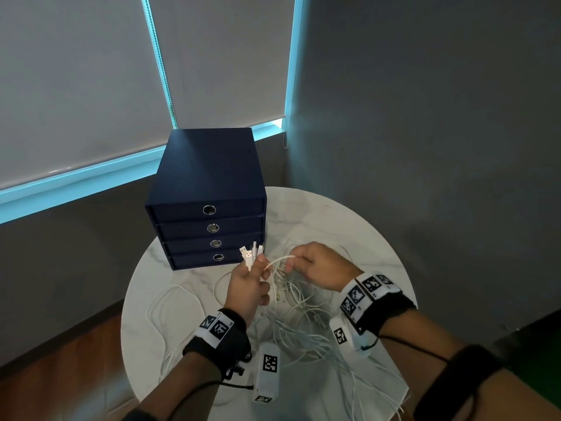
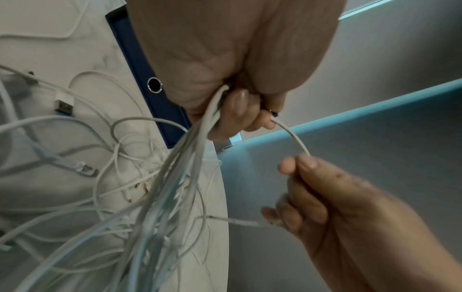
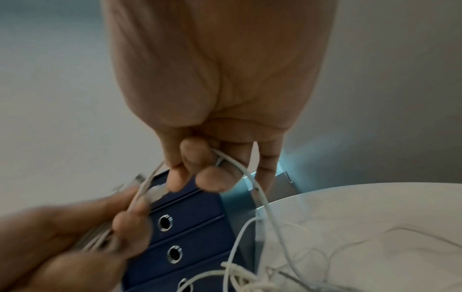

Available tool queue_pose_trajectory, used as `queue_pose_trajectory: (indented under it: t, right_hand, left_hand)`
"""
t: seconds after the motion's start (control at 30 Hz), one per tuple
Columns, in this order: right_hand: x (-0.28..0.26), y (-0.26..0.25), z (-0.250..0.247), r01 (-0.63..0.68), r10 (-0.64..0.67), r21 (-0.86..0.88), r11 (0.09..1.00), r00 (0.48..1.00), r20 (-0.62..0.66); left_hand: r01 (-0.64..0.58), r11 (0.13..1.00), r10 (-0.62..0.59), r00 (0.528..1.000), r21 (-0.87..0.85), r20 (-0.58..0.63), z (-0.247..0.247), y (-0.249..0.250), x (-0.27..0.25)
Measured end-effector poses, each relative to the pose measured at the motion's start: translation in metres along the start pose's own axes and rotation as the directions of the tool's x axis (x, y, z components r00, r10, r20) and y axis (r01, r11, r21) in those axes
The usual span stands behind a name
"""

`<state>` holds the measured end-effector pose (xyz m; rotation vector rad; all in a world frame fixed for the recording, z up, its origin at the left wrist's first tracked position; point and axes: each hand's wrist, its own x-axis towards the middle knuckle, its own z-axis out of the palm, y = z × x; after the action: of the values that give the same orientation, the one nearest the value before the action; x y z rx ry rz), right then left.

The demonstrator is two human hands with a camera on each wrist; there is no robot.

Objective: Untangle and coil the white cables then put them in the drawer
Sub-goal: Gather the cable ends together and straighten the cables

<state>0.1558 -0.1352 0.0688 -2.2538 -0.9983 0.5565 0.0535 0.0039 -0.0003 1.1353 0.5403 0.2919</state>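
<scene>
Beyond the fingers, toward the back left of the round white worktop (image 1: 349,214): dark blue drawer unit (image 1: 209,177) with four drawers, all pushed shut, contents hidden, ring pulls facing the person. Left hand (image 1: 247,287) raised just in front of the lowest drawer, fingers (image 2: 240,106) curled tight round a bundle of white cables (image 1: 297,302); plug ends (image 1: 252,253) sticking up and away above the fist, toward the drawers, strands hanging down from the fist into a tangled heap on the worktop below and between both hands. To the right, right hand (image 1: 321,265) pinching one strand (image 2: 295,138) between thumb and fingers (image 3: 195,152); short arc of that strand bridging the two hands, running roughly left to right. More loose loops lying flat on the worktop left of the left hand and trailing toward the near edge.
</scene>
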Motion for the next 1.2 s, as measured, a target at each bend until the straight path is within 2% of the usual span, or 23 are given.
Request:
queue_pose_trajectory:
  t: [0.07,0.1,0.13,0.2,0.27,0.3,0.43,0.53,0.57,0.6,0.63,0.67,0.7,0.73,0.77,0.8,0.83,0.87,0.9,0.93,1.07,1.13,1.2]
  right_hand:
    - [0.0,0.013,-0.015,-0.051,0.064,0.095,0.994,0.989,-0.135]
    - [0.001,0.025,-0.025,-0.074,0.11,0.152,0.986,0.964,-0.244]
    - [0.001,0.04,-0.036,-0.11,0.183,0.216,0.97,0.916,-0.356]
    - [-0.001,0.083,-0.054,-0.2,0.391,0.386,0.901,0.761,-0.518]
    - [-0.014,0.114,-0.068,-0.286,0.588,0.539,0.792,0.591,-0.552]
    - [-0.024,0.124,-0.074,-0.302,0.636,0.577,0.758,0.536,-0.555]
    - [-0.066,0.16,-0.083,-0.569,0.765,0.518,0.639,0.396,-0.508]
    - [-0.077,0.175,-0.076,-0.721,0.815,0.481,0.499,0.201,-0.543]
    - [-0.074,0.171,-0.069,-0.732,0.798,0.474,0.49,0.158,-0.582]
    - [-0.069,0.163,-0.062,-0.714,0.753,0.438,0.546,0.189,-0.631]
    - [-0.062,0.149,-0.055,-0.643,0.686,0.394,0.657,0.293,-0.666]
    - [-0.055,0.132,-0.046,-0.485,0.596,0.377,0.789,0.453,-0.663]
    - [-0.049,0.11,-0.038,-0.285,0.487,0.401,0.87,0.622,-0.613]
    - [-0.044,0.083,-0.027,-0.146,0.385,0.459,0.876,0.785,-0.486]
    - [-0.041,0.056,-0.012,-0.061,0.26,0.518,0.853,0.911,-0.321]
    - [-0.038,0.033,0.004,-0.019,0.134,0.556,0.831,0.977,-0.166]
    - [-0.035,0.014,0.023,0.007,0.024,0.576,0.818,0.999,-0.045]
    - [-0.032,-0.003,0.041,0.028,-0.04,0.549,0.835,0.999,0.01]
    - [-0.028,-0.003,0.055,0.03,-0.046,0.5,0.865,0.999,0.021]
    - [-0.029,-0.002,0.064,0.009,-0.017,0.447,0.894,1.0,0.012]
    - [-0.043,0.055,0.06,-0.125,0.129,0.162,0.979,0.992,-0.01]
    - [-0.056,0.088,0.05,-0.22,0.22,0.047,0.974,0.975,-0.008]
    - [-0.071,0.128,0.041,-0.336,0.336,0.022,0.942,0.942,-0.016]
  left_hand:
    - [0.01,1.0,-0.01,1.0,-0.01,-0.025,-0.006,-0.002,0.0]
    - [0.02,1.0,-0.02,0.999,-0.017,-0.033,-0.009,-0.002,0.001]
    - [0.029,0.999,-0.03,0.999,-0.024,-0.04,-0.013,-0.003,0.002]
    - [0.043,0.998,-0.045,0.997,-0.042,-0.055,-0.017,-0.003,0.002]
    - [0.05,0.997,-0.054,0.996,-0.066,-0.067,-0.018,-0.002,0.003]
    - [0.048,0.996,-0.054,0.996,-0.077,-0.069,-0.018,-0.001,0.004]
    - [0.034,0.993,-0.042,0.997,-0.114,-0.068,-0.013,0.004,0.006]
    - [0.029,0.991,-0.036,0.998,-0.133,-0.053,-0.005,0.011,0.004]
    - [0.026,0.99,-0.032,0.999,-0.142,-0.04,0.0,0.014,0.003]
    - [0.02,0.988,-0.024,0.999,-0.15,-0.023,0.006,0.018,0.002]
    - [0.013,0.988,-0.013,1.0,-0.155,-0.003,0.013,0.022,0.001]
    - [0.004,0.988,-0.001,1.0,-0.157,0.02,0.022,0.027,0.0]
    - [-0.003,0.988,0.01,0.999,-0.157,0.045,0.032,0.031,-0.001]
    - [-0.011,0.988,0.022,0.997,-0.155,0.07,0.041,0.035,-0.001]
    - [-0.018,0.988,0.033,0.995,-0.154,0.092,0.05,0.039,-0.001]
    - [-0.024,0.987,0.042,0.993,-0.159,0.109,0.058,0.043,-0.001]
    - [-0.03,0.985,0.05,0.992,-0.169,0.118,0.062,0.048,0.0]
    - [-0.043,0.982,0.065,0.991,-0.182,0.12,0.063,0.055,0.003]
    - [-0.061,0.979,0.085,0.99,-0.197,0.115,0.06,0.061,0.006]
    - [-0.082,0.973,0.106,0.989,-0.215,0.103,0.053,0.068,0.009]
    - [-0.143,0.942,0.151,0.989,-0.305,0.002,0.015,0.085,0.026]
    - [-0.16,0.923,0.15,0.987,-0.349,-0.055,-0.002,0.084,0.034]
    - [-0.168,0.902,0.135,0.985,-0.397,-0.11,-0.017,0.081,0.04]
